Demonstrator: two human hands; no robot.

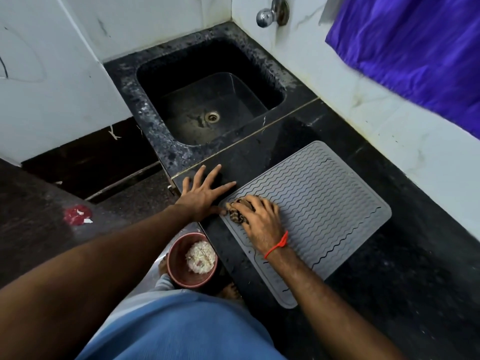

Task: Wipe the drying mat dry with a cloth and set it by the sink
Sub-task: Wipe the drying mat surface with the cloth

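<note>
Two hands at work: left hand (201, 197) flat, fingers spread on the tabletop (389, 268) beside the drying mat (324, 203); right hand (259, 219) fingers curl over the bunched cloth (237, 213) at its near-left corner. Mat lies flat just right of the sink (161, 136); it looks thin, light and floppy, likely grippy silicone, so lift by an edge with both hands.

Bare black counter (405, 268) runs open to the right of the mat (324, 203). The sink (207, 100) sits beyond it, tap (272, 11) over the back corner. Purple cloth (415, 48) hangs along the wall, probably clear of the counter.
</note>
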